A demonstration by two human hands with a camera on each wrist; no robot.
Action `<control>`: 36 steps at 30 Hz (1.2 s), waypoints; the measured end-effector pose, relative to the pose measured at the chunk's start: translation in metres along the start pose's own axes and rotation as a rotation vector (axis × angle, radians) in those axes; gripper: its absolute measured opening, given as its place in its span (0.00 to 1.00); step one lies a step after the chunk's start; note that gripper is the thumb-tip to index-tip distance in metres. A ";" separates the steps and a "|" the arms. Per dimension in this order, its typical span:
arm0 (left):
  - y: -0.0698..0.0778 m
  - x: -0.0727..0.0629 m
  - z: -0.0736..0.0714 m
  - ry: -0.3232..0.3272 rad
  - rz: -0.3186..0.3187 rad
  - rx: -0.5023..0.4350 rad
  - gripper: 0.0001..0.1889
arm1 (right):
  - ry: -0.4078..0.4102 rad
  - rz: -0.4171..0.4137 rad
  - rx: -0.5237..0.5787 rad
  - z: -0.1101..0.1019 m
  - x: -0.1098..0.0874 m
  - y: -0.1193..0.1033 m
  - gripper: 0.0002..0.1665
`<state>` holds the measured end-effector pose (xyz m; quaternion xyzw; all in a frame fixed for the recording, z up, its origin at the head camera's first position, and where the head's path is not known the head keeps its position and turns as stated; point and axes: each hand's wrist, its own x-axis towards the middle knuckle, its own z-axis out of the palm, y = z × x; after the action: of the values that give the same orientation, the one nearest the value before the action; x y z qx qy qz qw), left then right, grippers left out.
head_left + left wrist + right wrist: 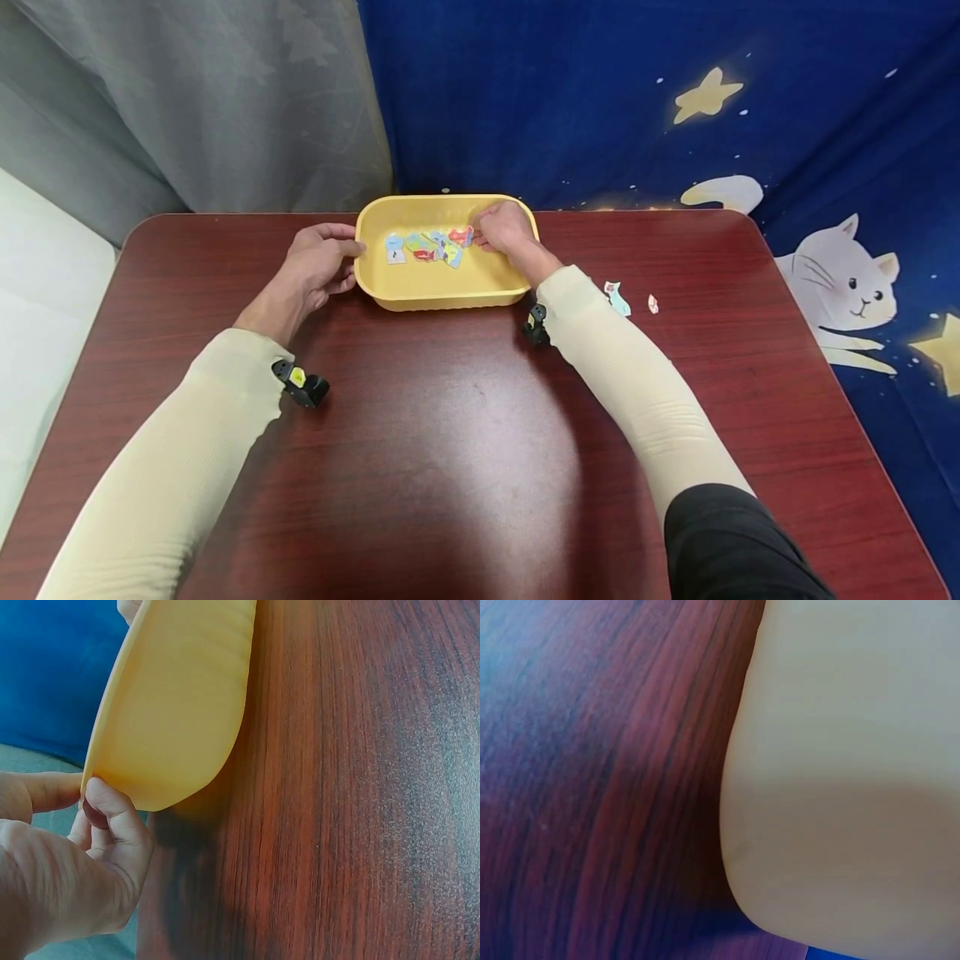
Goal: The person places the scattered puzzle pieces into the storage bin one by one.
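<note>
A yellow plastic tub (442,285) stands near the table's far edge. My left hand (322,260) grips its left rim, thumb and fingers on either side of the wall, as the left wrist view also shows. My right hand (504,227) reaches into the tub's right end, fingers curled, and pinches the edge of a flat red cut-out piece (460,237). Beside that, several flat coloured pieces (422,247) lie together on the tub floor. Left of them is a pale blue and white piece (395,249). In the right wrist view only the tub wall (840,750) and tabletop show; the right hand is hidden.
On the dark red wooden table (420,433), a light teal cut-out (617,298) and a small red and white one (653,304) lie right of the tub. A grey curtain (285,100) and a blue curtain (525,100) hang behind the far edge.
</note>
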<state>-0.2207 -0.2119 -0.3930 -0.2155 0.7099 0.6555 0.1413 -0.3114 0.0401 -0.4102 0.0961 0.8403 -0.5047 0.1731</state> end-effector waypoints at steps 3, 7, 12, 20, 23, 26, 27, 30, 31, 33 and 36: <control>0.000 0.000 0.000 0.007 0.000 0.007 0.19 | 0.006 -0.006 -0.006 0.000 0.000 0.000 0.12; -0.001 0.000 0.000 0.009 0.000 0.009 0.19 | 0.019 -0.017 -0.023 0.000 -0.002 -0.001 0.12; 0.000 0.001 0.000 0.005 0.001 0.007 0.19 | 0.019 -0.010 -0.012 -0.002 -0.004 -0.003 0.12; 0.000 0.001 0.000 0.014 -0.003 0.006 0.19 | 0.058 -0.026 -0.042 -0.011 -0.013 -0.015 0.07; 0.000 0.001 0.000 0.014 -0.004 0.006 0.19 | 0.029 -0.040 0.004 -0.017 -0.017 -0.020 0.11; 0.000 0.001 0.000 0.013 -0.001 0.007 0.19 | -0.003 -0.038 0.072 -0.024 -0.020 -0.023 0.15; 0.000 0.001 0.000 0.014 -0.001 0.008 0.19 | -0.012 -0.035 0.090 -0.026 -0.021 -0.023 0.16; 0.000 0.000 0.001 0.019 -0.003 0.007 0.18 | -0.030 -0.036 0.123 -0.033 -0.024 -0.023 0.17; 0.000 0.001 0.001 0.018 -0.004 0.008 0.18 | -0.036 -0.036 0.136 -0.035 -0.025 -0.022 0.18; 0.000 0.000 0.001 0.021 -0.005 0.012 0.18 | -0.043 -0.043 0.159 -0.039 -0.028 -0.020 0.18; -0.001 0.000 0.000 0.025 -0.007 0.018 0.19 | -0.057 -0.053 0.208 -0.044 -0.031 -0.017 0.18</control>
<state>-0.2203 -0.2117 -0.3935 -0.2246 0.7168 0.6457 0.1367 -0.2969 0.0716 -0.3654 0.0769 0.7803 -0.5962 0.1728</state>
